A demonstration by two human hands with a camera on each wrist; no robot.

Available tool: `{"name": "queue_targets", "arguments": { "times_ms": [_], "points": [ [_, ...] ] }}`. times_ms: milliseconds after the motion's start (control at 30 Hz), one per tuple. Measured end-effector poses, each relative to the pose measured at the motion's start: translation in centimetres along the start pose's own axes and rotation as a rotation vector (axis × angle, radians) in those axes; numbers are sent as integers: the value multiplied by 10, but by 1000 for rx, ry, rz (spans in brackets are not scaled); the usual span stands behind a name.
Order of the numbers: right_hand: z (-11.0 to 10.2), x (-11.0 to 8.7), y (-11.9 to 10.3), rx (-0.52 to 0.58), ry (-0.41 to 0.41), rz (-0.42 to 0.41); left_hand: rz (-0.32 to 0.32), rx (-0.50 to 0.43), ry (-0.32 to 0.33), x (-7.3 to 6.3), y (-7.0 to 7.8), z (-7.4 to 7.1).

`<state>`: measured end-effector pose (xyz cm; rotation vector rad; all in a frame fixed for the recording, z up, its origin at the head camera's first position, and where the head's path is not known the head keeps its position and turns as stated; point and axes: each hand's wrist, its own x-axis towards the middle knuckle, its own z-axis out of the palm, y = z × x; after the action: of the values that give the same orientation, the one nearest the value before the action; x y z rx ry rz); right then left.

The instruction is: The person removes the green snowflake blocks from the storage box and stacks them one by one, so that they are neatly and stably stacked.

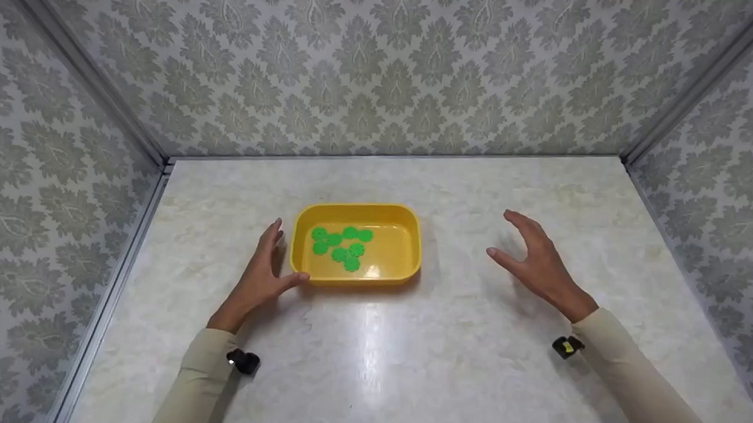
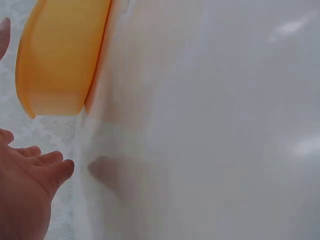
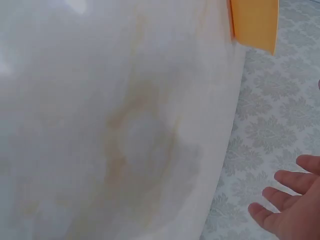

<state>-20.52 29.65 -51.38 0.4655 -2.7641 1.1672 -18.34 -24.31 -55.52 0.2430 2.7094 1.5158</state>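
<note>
A yellow plastic tub [image 1: 399,276] stands on the table, with several small green scalloped discs [image 1: 351,264] lying on its floor, mostly toward its left side. Just left of the tub is my left hand [image 1: 262,281], thumb and fingers spread apart, the thumb tip right at the near left corner of the rim. In the left wrist view the tub's outer wall [image 2: 62,60] rises beyond the spread fingers of that hand. My right hand [image 1: 543,267] hovers well to the right of the tub, thumb and fingers apart, holding nothing. The right wrist view shows its fingers [image 3: 295,182] extended.
The pale marbled table [image 1: 446,364] reflects light in front of the tub. Patterned wallpaper panels [image 1: 394,74] enclose the back and both sides, joined by metal strips. A small black camera [image 1: 243,361] sits at the left wrist, another black camera [image 1: 567,347] at the right.
</note>
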Motion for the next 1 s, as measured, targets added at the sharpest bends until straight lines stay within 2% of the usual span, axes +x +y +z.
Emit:
{"name": "queue_targets", "arguments": {
  "times_ms": [267, 433, 667, 800, 1000],
  "points": [
    [15, 10, -12, 155, 28, -60, 26, -140, -28, 0, -7, 8],
    [23, 14, -16, 210, 22, -100, 45, -158, -26, 0, -9, 15],
    [34, 19, -29, 259, -20, -111, 61, -256, -15, 3, -7, 28],
    [42, 25, -39, 313, -55, -118, 63, -233, -7, 5, -3, 32],
    [54, 35, -53, 376, -96, -160, 26, -172, 21, 6, -2, 34]
  ]
}}
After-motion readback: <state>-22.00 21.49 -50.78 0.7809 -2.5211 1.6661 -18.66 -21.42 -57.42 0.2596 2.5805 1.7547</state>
